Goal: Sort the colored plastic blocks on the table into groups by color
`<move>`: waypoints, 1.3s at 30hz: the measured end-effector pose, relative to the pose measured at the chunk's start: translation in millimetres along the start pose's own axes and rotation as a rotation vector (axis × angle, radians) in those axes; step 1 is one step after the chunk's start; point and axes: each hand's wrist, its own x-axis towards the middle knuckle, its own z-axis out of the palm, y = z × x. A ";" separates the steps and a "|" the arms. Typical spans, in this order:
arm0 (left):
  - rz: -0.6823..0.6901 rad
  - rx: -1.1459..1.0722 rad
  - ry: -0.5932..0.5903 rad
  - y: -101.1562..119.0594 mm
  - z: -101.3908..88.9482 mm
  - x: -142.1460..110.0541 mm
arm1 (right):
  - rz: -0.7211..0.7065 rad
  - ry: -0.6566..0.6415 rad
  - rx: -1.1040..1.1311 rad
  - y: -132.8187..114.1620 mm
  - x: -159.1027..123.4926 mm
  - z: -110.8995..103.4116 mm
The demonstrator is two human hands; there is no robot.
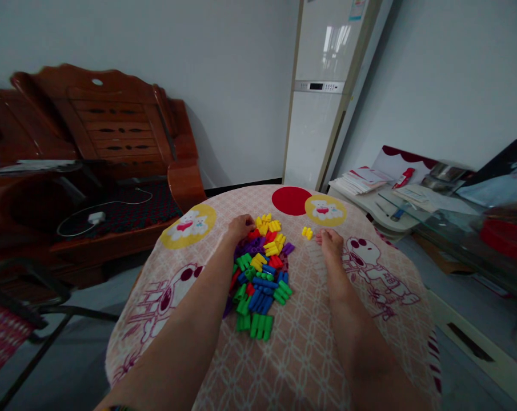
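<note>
A pile of plastic building blocks [264,285] in yellow, red, purple, blue and green lies in the middle of the cloth-covered round table [301,354]. My left hand [241,227] is at the pile's far left edge, its fingers curled down beside a red block [253,234]. Whether they pinch a piece is hidden. Apart from the pile, a small yellow block [307,233] sits on the cloth to the right. Just right of that block, my right hand [331,242] rests low with its fingers stretched towards it, and nothing shows in its grasp.
A carved wooden sofa [108,123] with a white charger and cable stands at the left. Behind the table rises a tall white air conditioner [312,131]. On the right, a glass-topped stand [438,222] holds papers and other items. A folding chair [9,319] is at lower left.
</note>
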 end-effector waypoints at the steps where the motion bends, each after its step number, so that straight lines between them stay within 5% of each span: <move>1: -0.007 -0.019 0.001 0.8 1.3 0.8 | 0.000 0.001 0.001 0.4 0.4 0.2; 10: -0.125 -0.083 -0.025 23.7 -5.4 5.8 | -0.006 -0.010 -0.032 7.1 3.7 -0.1; 16: 0.001 -0.110 0.265 60.8 -33.4 -17.6 | -0.273 0.097 -0.131 -23.2 -6.8 -2.2; 23: 0.269 -0.216 0.179 114.2 1.3 -56.8 | -0.271 -0.407 0.049 -70.0 -29.1 16.5; 27: 0.349 -0.254 0.128 114.9 15.3 -55.6 | -0.276 -0.484 -0.033 -67.3 -33.8 23.1; 32: 0.417 -0.328 0.091 92.8 7.3 -42.7 | -0.330 -0.270 -0.148 -58.5 -22.0 16.3; 36: 0.277 -0.207 0.158 64.5 -0.8 -35.1 | -0.363 0.106 -0.327 -48.3 -4.8 -0.2; 39: 0.181 -0.075 0.152 50.2 -0.3 -32.8 | -0.315 0.167 -0.452 -36.6 4.2 -7.0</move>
